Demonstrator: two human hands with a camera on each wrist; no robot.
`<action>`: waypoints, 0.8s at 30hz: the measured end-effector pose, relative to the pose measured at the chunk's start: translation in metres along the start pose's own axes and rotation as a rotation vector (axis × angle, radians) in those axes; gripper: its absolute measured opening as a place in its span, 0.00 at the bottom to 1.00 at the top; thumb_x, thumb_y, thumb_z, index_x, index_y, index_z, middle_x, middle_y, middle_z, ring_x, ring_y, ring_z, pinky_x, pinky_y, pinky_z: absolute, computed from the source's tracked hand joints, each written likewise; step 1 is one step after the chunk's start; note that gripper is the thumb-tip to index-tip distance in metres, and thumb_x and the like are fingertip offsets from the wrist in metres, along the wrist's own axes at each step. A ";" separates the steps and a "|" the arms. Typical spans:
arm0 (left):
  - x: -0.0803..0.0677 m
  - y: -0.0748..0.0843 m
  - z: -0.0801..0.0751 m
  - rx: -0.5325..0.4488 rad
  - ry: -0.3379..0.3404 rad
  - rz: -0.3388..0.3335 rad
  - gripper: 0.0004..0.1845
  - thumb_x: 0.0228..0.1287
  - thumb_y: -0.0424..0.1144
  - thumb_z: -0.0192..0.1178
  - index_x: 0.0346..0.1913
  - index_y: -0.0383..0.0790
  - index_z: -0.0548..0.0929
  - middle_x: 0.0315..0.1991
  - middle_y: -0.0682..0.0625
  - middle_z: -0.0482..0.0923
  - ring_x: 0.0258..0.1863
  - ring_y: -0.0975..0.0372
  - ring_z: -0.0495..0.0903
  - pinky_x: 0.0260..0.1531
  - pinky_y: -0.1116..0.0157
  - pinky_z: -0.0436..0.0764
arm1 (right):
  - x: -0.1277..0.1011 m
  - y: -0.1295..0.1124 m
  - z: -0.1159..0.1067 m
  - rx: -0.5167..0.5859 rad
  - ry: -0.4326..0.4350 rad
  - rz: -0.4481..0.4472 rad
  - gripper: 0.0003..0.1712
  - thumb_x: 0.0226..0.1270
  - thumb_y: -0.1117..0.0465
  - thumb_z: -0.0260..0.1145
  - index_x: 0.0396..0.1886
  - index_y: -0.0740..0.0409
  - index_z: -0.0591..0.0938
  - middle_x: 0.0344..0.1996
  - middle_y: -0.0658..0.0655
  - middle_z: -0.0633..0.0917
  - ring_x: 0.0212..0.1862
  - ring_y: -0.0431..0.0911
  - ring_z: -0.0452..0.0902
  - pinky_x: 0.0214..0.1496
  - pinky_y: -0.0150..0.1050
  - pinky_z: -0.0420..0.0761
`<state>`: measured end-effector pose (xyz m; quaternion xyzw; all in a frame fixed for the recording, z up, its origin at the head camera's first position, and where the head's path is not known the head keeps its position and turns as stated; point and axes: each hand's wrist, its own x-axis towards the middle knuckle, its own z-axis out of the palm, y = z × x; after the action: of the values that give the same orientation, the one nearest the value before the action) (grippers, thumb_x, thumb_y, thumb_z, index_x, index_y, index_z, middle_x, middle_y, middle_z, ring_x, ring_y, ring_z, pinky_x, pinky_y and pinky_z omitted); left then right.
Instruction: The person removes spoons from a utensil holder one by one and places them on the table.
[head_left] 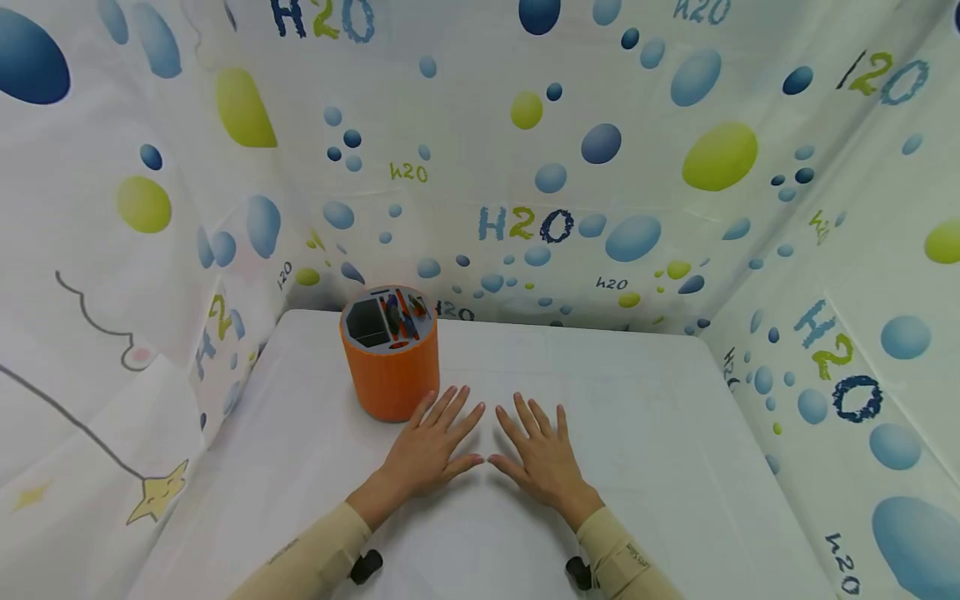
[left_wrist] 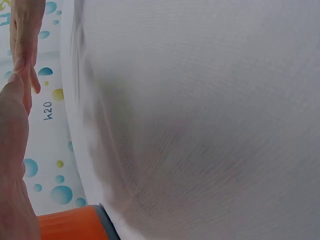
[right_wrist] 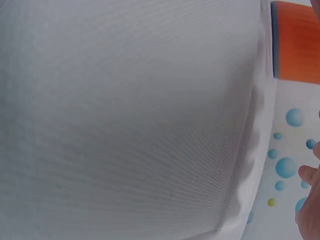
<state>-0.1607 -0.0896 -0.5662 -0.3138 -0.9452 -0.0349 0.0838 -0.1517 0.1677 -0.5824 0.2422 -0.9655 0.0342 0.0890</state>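
On the white tabletop (head_left: 637, 433), an orange holder (head_left: 390, 367) stood upright near the back left corner, with dark items in its top compartments. Just in front of the holder, the left hand (head_left: 431, 450) lay flat, fingers straight and spread, its fingertips just beside the base, gripping nothing. Beside it, farther from the holder, the right hand (head_left: 543, 458) lay flat likewise, empty, the thumbs nearly meeting.
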 end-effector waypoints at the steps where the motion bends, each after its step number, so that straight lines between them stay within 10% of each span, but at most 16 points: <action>1: 0.000 0.000 0.000 0.002 0.014 0.003 0.44 0.73 0.74 0.39 0.85 0.58 0.48 0.86 0.48 0.38 0.86 0.50 0.42 0.82 0.43 0.43 | 0.000 0.000 0.000 0.002 -0.002 0.000 0.46 0.75 0.24 0.45 0.85 0.37 0.54 0.85 0.55 0.54 0.82 0.59 0.57 0.77 0.74 0.51; 13: 0.004 -0.001 -0.034 -0.032 0.133 0.013 0.44 0.75 0.67 0.49 0.85 0.57 0.47 0.86 0.47 0.39 0.85 0.50 0.46 0.81 0.41 0.40 | 0.002 -0.002 -0.003 0.029 -0.014 0.018 0.45 0.75 0.25 0.45 0.85 0.38 0.56 0.84 0.55 0.55 0.83 0.58 0.55 0.79 0.72 0.49; 24: 0.013 -0.020 -0.087 -0.195 0.606 0.099 0.34 0.77 0.55 0.54 0.78 0.43 0.68 0.79 0.40 0.65 0.78 0.45 0.64 0.79 0.43 0.55 | 0.005 -0.001 -0.003 0.050 0.004 0.002 0.45 0.76 0.25 0.45 0.85 0.38 0.55 0.84 0.55 0.56 0.82 0.59 0.57 0.78 0.72 0.50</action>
<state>-0.1713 -0.1079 -0.4788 -0.3412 -0.8530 -0.2130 0.3327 -0.1549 0.1647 -0.5782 0.2433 -0.9644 0.0588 0.0849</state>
